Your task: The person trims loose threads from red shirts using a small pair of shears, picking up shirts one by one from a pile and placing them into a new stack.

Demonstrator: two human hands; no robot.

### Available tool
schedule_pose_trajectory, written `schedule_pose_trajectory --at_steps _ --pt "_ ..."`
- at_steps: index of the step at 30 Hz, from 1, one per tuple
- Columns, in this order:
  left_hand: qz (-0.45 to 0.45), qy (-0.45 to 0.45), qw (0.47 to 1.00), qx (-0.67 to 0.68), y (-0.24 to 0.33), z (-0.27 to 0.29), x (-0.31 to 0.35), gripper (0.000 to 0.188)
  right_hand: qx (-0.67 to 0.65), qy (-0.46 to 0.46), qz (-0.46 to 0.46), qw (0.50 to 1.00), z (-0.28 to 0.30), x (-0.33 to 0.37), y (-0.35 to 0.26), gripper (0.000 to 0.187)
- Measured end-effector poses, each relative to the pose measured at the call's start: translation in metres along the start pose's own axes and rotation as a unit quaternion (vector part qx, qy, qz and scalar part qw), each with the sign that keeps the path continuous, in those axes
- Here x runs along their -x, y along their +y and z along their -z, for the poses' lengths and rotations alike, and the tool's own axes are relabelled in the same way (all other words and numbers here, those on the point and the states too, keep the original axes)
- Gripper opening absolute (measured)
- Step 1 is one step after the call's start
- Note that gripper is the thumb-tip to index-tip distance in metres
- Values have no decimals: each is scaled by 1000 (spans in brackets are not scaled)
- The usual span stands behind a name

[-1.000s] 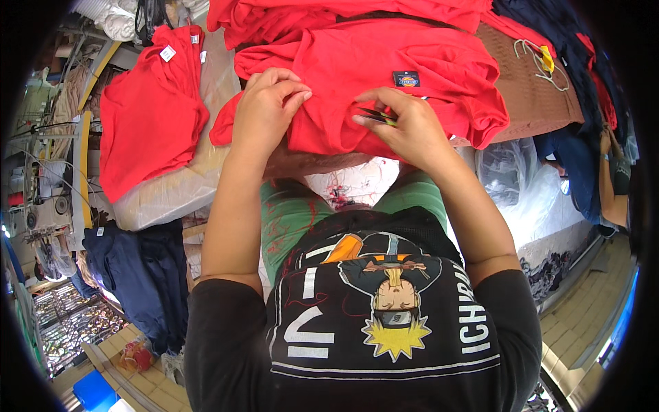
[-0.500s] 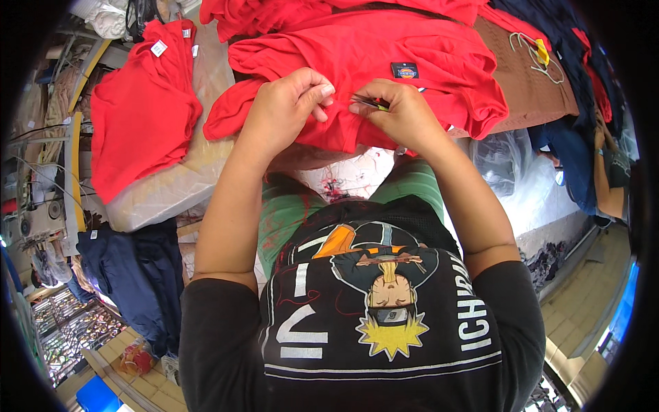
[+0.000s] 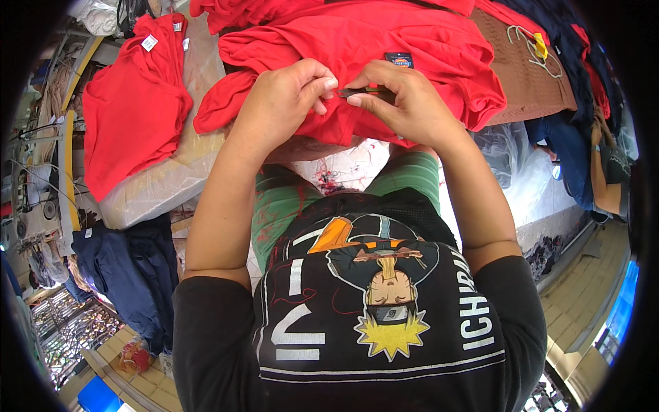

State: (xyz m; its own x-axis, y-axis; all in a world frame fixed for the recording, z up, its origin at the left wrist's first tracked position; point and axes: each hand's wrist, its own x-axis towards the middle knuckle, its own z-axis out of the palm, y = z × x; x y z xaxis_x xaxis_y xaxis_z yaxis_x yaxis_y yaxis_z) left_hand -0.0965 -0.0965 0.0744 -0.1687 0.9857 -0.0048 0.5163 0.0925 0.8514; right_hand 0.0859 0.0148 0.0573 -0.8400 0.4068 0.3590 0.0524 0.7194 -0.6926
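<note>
A red garment (image 3: 425, 38) with a dark label (image 3: 398, 60) lies spread in front of me, its near edge hanging over my knees. My right hand (image 3: 415, 103) grips small dark thread snips (image 3: 371, 91), thumb below and fingers above. Their tip points left, close to the fingertips of my left hand (image 3: 292, 99). That hand is closed in a pinch over the garment; whatever lies between its thumb and finger is too small to make out. Both forearms reach up from the lower part of the view.
Left of me, a folded red garment (image 3: 134, 110) rests on a plastic-wrapped surface (image 3: 165, 189). Dark blue clothing (image 3: 127, 275) hangs below it. On the right are a brown textured cover (image 3: 528, 82), clear plastic (image 3: 522, 161) and another person's arm (image 3: 599, 165).
My right hand has turned and opened up its grip, bringing the snips' tip left to my left fingertips. The left hand stays pinched in nearly the same place.
</note>
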Motion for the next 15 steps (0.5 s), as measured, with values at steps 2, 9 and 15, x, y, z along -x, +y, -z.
schedule_pose_trajectory --at_steps 2,9,15 --pt "-3 -1 1000 -5 1 -1 0 16 8 -7 -17 1000 1 -2 -3 19" --pt "-2 3 1000 -22 3 -3 0 16 8 -20 -8 1000 0 -3 -6 18" --pt "-169 32 982 -73 7 10 2 20 52 -28 22 998 4 -3 -5 17"
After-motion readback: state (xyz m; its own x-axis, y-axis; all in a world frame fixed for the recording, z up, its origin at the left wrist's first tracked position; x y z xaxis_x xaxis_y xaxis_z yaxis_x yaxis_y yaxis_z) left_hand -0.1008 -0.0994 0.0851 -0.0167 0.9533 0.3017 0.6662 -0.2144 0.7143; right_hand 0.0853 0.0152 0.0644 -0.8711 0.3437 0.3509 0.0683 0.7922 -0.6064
